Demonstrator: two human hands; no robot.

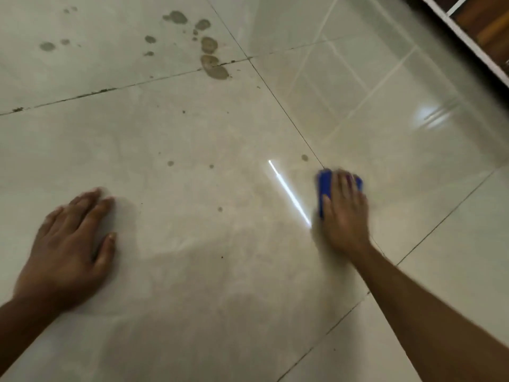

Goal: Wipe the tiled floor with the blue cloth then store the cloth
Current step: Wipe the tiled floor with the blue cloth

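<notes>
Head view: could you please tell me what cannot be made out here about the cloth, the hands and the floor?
- Blue cloth: mostly under the right hand; its full shape is hidden and motion-blurred.
- Right-hand fingers: blurred, so their exact lie is unclear.
- Left hand: pressed flat on the tiled floor; its fingertips are blurred.
- Wooden furniture: cut off by the top right corner.
- Brown stains: their substance cannot be told.

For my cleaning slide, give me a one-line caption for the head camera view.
Right hand presses blue cloth on tiled floor; left hand braces flat, brown stains ahead.
</notes>
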